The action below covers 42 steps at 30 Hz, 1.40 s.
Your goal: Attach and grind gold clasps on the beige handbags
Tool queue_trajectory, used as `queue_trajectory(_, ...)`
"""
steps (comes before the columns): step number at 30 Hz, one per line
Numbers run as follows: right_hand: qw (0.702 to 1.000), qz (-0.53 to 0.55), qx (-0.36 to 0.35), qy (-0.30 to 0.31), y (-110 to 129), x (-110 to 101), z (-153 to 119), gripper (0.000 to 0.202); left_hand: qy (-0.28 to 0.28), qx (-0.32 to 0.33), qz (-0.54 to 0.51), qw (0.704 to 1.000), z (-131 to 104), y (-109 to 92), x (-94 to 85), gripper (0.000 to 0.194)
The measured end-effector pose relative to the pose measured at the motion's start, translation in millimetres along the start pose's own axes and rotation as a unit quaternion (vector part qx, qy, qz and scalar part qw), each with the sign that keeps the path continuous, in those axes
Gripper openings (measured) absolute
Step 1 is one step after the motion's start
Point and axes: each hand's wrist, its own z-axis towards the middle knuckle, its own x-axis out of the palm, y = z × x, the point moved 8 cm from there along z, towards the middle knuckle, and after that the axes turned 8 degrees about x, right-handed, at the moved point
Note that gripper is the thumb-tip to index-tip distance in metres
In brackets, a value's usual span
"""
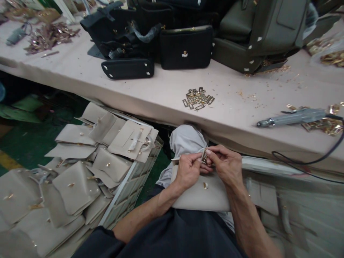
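Pinching a small metal fitting (pixel 204 156) between their fingertips, the left hand (pixel 189 169) and the right hand (pixel 228 165) meet above the upper part of a beige handbag (pixel 192 197). Both hands are closed on the fitting, thumbs against forefingers; whether it is joined to the bag is hidden by the fingers. The handbag lies across the person's lap, a gold-coloured clasp (pixel 205 185) showing on its face between the forearms.

Ahead, on the cloth-covered desk (pixel 150 95), sits a loose heap of rectangular metal frames (pixel 198 98). To its right, a grey electric screwdriver (pixel 298 117) rests against a pile of gold-coloured hardware (pixel 331 125), its black cable (pixel 329 156) hanging over the desk edge. Farther back stand black handbags (pixel 185 48) and a dark olive bag (pixel 279 32). On the left, more beige handbags (pixel 76 188) overlap in a pile beside the rim of a pale plastic crate (pixel 131 186).
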Motion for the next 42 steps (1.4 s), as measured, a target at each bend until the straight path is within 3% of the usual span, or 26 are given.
queue_trajectory(9, 1.0, 0.019, 0.013, -0.001, -2, 0, 0, 0.024, 0.01, -0.003, 0.017, 1.0, -1, -2, 0.6, 0.039)
queue_trajectory(19, 0.993, 0.095, 0.072, 0.024, -16, 3, 2, 0.029, 0.018, 0.004, 0.024, 1.0, 0, -4, 3.0, 0.033)
queue_trajectory(31, 0.998, 0.048, 0.044, -0.011, -9, 2, -1, 0.027, 0.021, 0.019, 0.06, 0.998, -1, -6, 3.2, 0.032)
queue_trajectory(42, 0.994, -0.058, -0.045, 0.081, 13, -12, 9, 0.016, -0.033, -0.02, 0.036, 0.999, 2, 0, -2.2, 0.033)
